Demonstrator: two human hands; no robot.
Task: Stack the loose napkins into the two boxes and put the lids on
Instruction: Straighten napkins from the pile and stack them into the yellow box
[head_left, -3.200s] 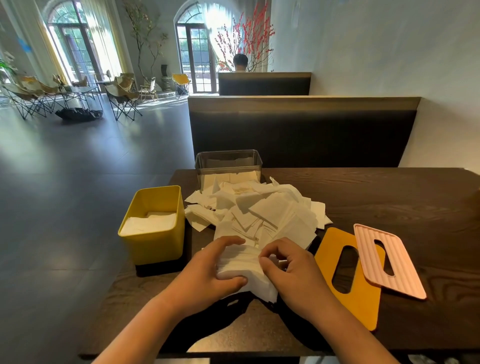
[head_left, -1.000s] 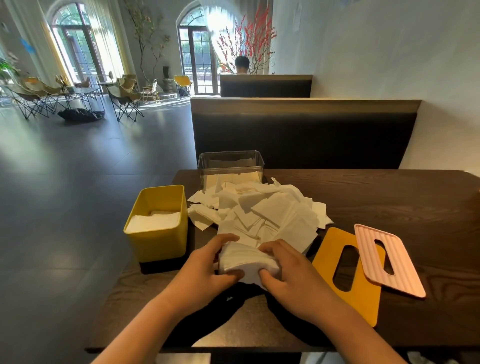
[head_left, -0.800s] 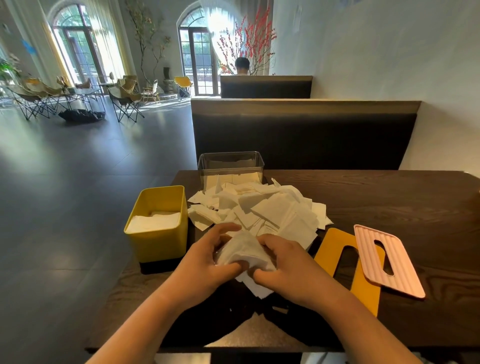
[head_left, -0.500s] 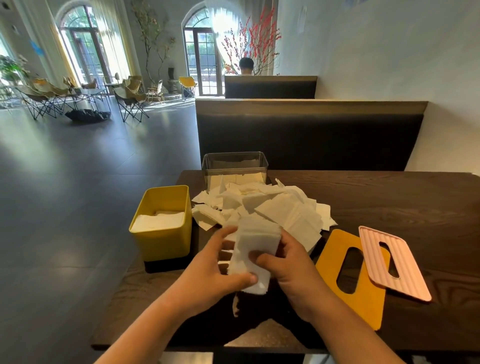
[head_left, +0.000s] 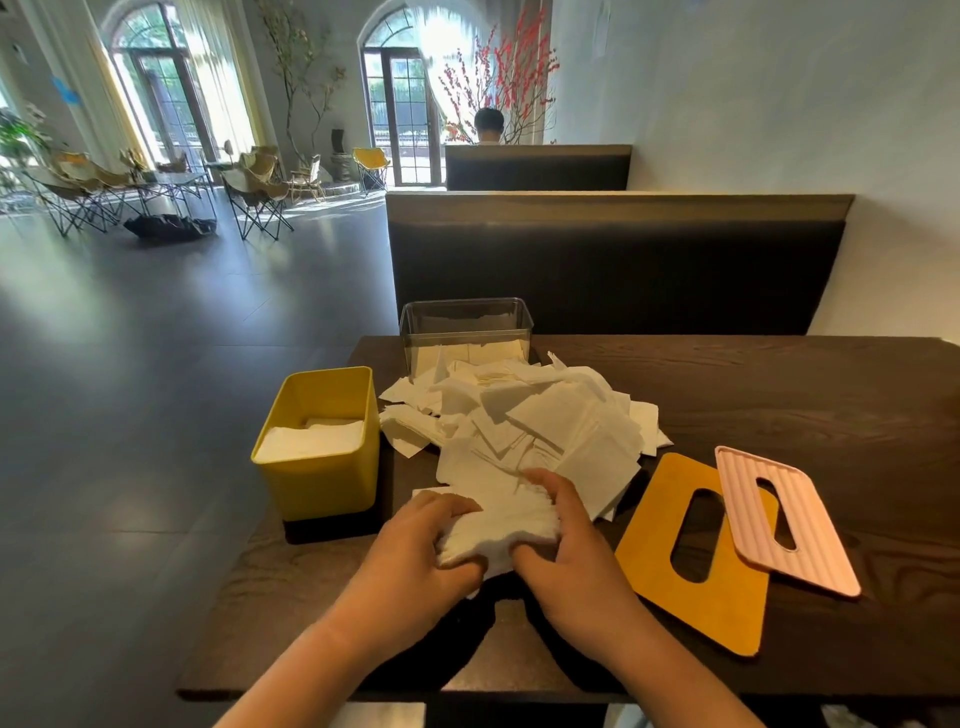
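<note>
A thick stack of white napkins sits near the table's front edge, gripped on its left side by my left hand and on its right side by my right hand. Behind it lies a loose pile of napkins. A yellow box stands at the left, partly filled with napkins. A clear box stands at the back, also holding napkins. The yellow lid lies flat at the right, and the pink ribbed lid overlaps its right edge.
The dark wooden table ends just left of the yellow box. A dark booth backrest rises behind the table and a white wall closes the right side. A person's head shows beyond the far booth.
Both hands lifted the napkin stack upright half a second ago and have now lowered it flat to the table, squeezing its two sides.
</note>
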